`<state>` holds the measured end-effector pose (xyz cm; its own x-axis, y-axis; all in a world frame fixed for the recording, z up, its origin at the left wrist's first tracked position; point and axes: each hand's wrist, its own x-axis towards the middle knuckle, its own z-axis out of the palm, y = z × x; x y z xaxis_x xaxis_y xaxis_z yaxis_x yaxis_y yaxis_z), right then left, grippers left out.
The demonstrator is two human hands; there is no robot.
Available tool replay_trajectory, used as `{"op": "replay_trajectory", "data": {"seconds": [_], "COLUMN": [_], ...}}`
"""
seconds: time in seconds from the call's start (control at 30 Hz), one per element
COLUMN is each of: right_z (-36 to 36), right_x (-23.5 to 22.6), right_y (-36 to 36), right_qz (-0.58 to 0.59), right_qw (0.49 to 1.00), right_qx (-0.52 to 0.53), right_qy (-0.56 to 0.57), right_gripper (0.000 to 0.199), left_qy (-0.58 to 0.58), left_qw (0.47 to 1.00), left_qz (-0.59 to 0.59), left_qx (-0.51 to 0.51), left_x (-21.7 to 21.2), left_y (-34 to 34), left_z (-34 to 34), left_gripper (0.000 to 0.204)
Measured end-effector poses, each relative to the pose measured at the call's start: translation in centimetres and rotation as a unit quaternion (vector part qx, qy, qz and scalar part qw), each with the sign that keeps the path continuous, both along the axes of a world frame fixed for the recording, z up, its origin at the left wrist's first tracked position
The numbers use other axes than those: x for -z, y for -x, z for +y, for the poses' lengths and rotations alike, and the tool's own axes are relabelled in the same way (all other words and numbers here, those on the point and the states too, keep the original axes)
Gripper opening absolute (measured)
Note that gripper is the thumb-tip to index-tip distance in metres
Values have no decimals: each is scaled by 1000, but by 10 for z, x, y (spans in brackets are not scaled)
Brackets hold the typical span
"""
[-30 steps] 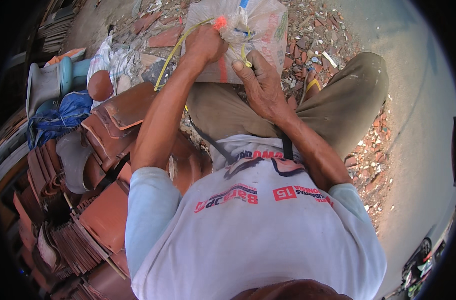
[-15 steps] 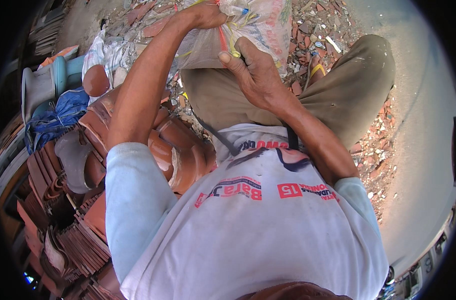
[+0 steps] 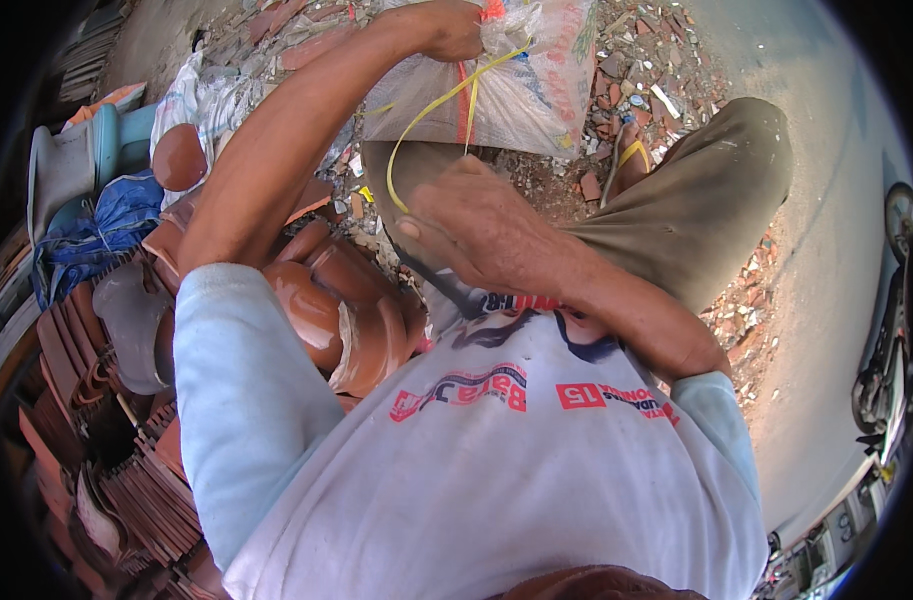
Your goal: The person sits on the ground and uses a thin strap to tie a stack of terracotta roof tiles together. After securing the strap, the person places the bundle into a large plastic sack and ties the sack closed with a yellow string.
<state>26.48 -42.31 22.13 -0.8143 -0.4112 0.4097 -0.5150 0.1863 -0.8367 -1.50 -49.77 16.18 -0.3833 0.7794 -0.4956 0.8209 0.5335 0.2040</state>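
Observation:
A whitish, see-through woven plastic sack (image 3: 541, 105) lies gathered in front of me at the top of the view. My left hand (image 3: 454, 30) is closed on its bunched neck, the fingertips partly hidden. A yellow plastic strap (image 3: 426, 112) curves from the neck down to my right hand (image 3: 481, 220), which is closed and a little blurred, pulled back near my lap. Between the neck and that hand a red string (image 3: 463, 105) runs nearly straight. How the fingers grip the red string cannot be made out.
Clay roof tiles (image 3: 156, 490) are stacked at my left, with curved ridge tiles (image 3: 356, 320) beside my leg. A blue tarp bundle (image 3: 106, 235) and a white sack (image 3: 201, 110) lie farther off. Broken tile rubble (image 3: 631, 60) covers the ground. A wheel (image 3: 901, 215) stands at the right edge.
My right hand has moved from beside the sack's neck back toward my lap. The yellow strap now stretches out in a wide curve. My left hand has shifted slightly right.

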Motion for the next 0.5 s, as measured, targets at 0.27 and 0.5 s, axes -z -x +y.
{"op": "replay_trajectory", "data": {"seconds": [0.27, 0.5], "right_z": [-177, -170], "right_x": [93, 96], "right_y": [26, 28], "right_qz": [50, 280], "right_qw": [981, 933], "right_qx": [-159, 41], "right_qy": [-96, -223], "right_gripper": [27, 42], "left_qy": [58, 25], "left_qw": [995, 968], "left_qz": [65, 141], "left_qx": [-54, -204], "left_x": [-36, -30], "left_y": [-34, -90], "left_z": [19, 33], "left_gripper": [28, 21]}}
